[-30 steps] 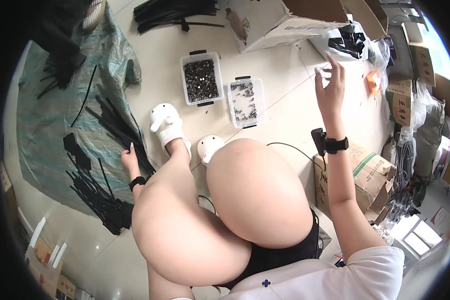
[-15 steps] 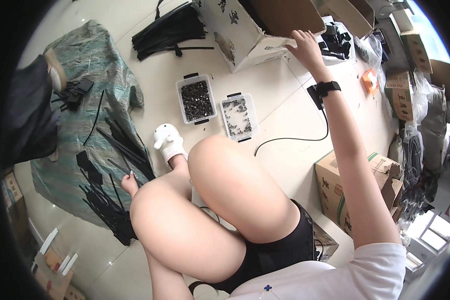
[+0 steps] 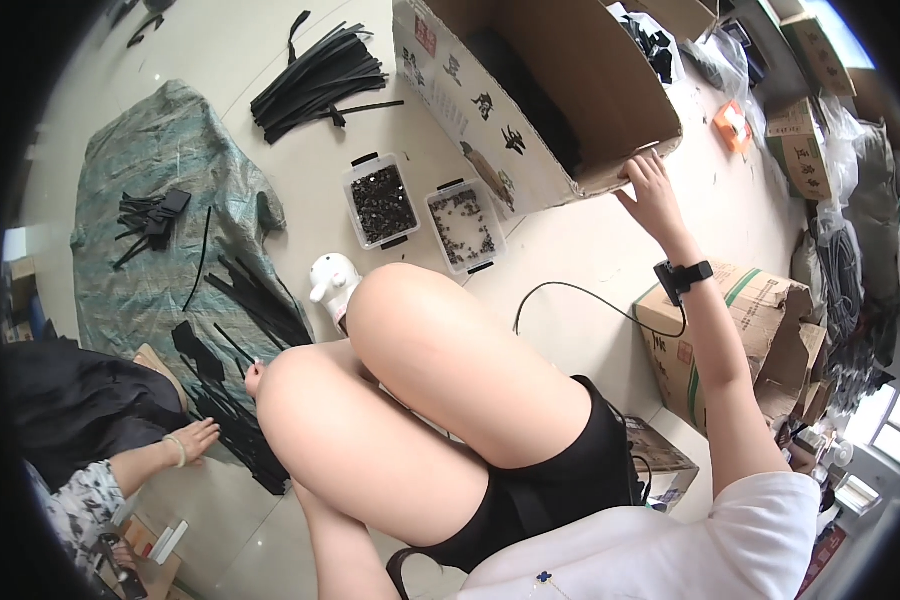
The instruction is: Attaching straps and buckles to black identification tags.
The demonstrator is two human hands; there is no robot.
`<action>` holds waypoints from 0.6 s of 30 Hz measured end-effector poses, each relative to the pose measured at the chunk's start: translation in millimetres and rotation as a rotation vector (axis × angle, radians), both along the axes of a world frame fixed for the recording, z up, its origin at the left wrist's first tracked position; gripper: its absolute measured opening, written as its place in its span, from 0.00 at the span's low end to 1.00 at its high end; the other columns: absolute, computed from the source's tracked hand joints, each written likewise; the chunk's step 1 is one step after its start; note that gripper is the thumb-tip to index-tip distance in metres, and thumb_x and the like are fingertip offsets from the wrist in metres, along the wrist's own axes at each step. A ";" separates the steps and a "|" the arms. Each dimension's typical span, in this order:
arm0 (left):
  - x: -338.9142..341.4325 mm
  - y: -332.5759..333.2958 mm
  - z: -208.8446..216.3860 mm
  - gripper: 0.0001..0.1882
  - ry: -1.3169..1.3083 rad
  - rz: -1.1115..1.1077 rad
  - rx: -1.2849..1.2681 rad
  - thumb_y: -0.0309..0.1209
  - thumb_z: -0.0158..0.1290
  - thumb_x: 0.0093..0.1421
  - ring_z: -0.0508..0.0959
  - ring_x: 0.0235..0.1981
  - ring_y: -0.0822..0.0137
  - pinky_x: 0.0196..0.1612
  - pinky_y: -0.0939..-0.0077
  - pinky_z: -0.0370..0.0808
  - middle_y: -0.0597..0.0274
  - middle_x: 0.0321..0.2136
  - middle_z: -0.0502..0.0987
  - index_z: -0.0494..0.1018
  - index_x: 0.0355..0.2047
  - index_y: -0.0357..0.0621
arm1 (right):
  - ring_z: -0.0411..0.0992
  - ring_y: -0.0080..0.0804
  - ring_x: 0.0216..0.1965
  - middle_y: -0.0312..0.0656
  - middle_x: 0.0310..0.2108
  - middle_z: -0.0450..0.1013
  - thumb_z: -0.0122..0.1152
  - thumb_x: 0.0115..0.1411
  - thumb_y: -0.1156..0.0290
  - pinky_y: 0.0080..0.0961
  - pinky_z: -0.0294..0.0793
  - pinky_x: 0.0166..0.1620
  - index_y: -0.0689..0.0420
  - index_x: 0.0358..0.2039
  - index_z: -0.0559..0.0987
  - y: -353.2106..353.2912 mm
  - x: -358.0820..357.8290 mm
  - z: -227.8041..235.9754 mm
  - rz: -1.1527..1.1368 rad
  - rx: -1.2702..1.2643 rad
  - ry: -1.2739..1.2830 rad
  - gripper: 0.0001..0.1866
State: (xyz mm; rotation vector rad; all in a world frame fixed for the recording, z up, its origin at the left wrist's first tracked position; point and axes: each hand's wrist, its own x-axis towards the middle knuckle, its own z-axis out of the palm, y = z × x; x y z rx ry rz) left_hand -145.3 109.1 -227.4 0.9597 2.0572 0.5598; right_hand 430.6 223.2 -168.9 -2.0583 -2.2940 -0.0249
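My right hand (image 3: 652, 190), with a black band on the wrist, is stretched out to the near corner of a large open cardboard box (image 3: 530, 110) lying on the floor. Its fingers curl over the edge of the box's flap. My left hand (image 3: 253, 375) is almost wholly hidden behind my left knee. Only a small part shows, low down by the black strips (image 3: 240, 300) on the green tarp (image 3: 160, 170). Whether it holds anything is not visible.
Two clear bins of small dark parts (image 3: 380, 200) (image 3: 462, 225) stand between the tarp and the box. A bundle of black strips (image 3: 315, 80) lies farther out. Another person's hand (image 3: 195, 440) rests at the lower left. A brown carton (image 3: 730, 320) and a black cable (image 3: 570, 295) are at my right.
My right hand has come down from mid-air onto the flap edge of the large box. My left hand has slipped out of sight behind my knee. The view has swung toward the box.
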 end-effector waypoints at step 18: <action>23.4 -101.1 93.3 0.18 -0.023 -0.067 -0.133 0.40 0.47 0.56 0.67 0.24 0.71 0.29 0.74 0.67 0.59 0.22 0.69 0.68 0.35 0.34 | 0.66 0.42 0.40 0.46 0.32 0.68 0.43 0.40 0.83 0.42 0.49 0.58 0.63 0.30 0.72 -168.0 14.4 48.0 -0.214 -0.524 0.373 0.14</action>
